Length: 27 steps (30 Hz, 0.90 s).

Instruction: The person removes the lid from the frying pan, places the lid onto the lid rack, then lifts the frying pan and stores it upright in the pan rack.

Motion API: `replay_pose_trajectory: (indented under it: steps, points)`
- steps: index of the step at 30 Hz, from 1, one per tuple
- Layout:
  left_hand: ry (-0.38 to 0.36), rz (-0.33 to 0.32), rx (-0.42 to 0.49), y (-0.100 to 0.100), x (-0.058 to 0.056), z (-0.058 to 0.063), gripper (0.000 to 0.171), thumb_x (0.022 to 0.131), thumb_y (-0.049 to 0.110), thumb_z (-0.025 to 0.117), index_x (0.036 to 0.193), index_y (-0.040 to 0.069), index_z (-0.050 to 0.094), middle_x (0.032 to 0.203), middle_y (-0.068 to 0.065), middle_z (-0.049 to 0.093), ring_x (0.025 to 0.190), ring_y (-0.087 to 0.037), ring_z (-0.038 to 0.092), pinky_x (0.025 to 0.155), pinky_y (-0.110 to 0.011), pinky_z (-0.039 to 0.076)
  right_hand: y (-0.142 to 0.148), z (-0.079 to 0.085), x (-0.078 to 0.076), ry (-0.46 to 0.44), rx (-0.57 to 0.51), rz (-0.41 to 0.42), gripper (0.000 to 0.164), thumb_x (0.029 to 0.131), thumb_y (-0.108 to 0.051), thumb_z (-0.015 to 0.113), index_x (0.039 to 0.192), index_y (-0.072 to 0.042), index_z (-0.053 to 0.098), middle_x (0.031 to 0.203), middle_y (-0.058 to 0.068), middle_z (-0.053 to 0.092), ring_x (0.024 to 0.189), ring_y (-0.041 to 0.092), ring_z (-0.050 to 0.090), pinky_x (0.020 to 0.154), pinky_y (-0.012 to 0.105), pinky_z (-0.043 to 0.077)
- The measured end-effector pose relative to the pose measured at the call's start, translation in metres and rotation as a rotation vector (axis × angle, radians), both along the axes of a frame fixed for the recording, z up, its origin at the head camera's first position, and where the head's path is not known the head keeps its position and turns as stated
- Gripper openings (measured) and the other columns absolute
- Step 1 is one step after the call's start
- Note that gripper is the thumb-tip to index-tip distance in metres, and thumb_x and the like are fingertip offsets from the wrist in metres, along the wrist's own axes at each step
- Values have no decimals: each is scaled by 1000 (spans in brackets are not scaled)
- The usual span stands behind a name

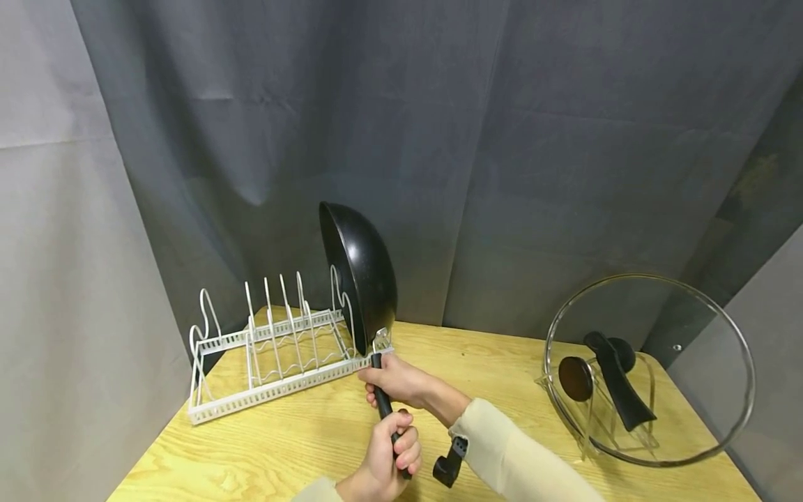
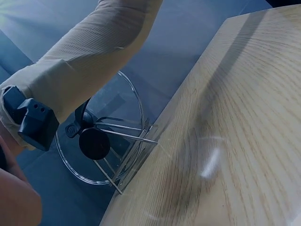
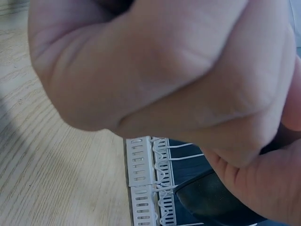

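A black wok (image 1: pixel 370 272) stands tilted on its edge at the right end of the white wire rack (image 1: pixel 270 397), its rounded underside facing right. My right hand (image 1: pixel 401 380) grips the wok's black handle close to the metal joint. Lower down, the fingers of my left hand (image 1: pixel 385 450) curl round the handle's end. In the right wrist view, the right hand (image 3: pixel 164 70) fills the upper part, with the wok (image 3: pixel 216 202) and the slotted rack edge (image 3: pixel 142 202) below it. Only a blurred part of the left hand (image 2: pixel 19 197) shows in the left wrist view.
A glass lid (image 1: pixel 696 446) with a black handle leans in a small wire stand (image 1: pixel 590 425) on the right of the wooden table (image 1: pixel 489 362). Upright wire dividers rise from the rack's left and middle. A grey curtain (image 1: pixel 452 160) hangs behind the table.
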<state>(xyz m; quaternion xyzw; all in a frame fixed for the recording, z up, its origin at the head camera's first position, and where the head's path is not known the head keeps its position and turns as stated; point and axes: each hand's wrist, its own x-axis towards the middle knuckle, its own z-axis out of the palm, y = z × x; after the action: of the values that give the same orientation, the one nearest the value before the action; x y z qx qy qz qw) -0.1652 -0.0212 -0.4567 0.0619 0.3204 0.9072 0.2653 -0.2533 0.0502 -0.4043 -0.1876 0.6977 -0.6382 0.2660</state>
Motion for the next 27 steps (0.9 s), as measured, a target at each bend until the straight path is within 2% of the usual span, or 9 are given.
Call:
replay_pose_trajectory:
  steps: [5, 23, 27]
  points:
    - [0, 16, -43, 1, -3, -3, 30, 89, 15, 35, 60, 21, 34, 42, 13, 33, 34, 1, 37, 39, -14, 37, -1, -4, -4, -28, 5, -9, 26, 94, -3, 48, 69, -1, 45, 59, 5, 45, 50, 11, 49, 48, 20, 45]
    - [-54, 48, -92, 2, -8, -11, 34, 88, 16, 37, 54, 22, 34, 42, 15, 33, 34, 2, 36, 39, -13, 37, -2, -14, -10, -103, 47, -1, 26, 94, -5, 48, 69, -4, 46, 59, 3, 46, 51, 11, 48, 50, 20, 46]
    - [-46, 61, -111, 2, -9, -11, 33, 88, 17, 38, 56, 22, 33, 43, 15, 33, 35, 2, 35, 40, -14, 36, -2, -13, -13, -134, 60, -22, 21, 95, -8, 50, 76, -4, 45, 61, 4, 46, 53, 12, 50, 50, 20, 47]
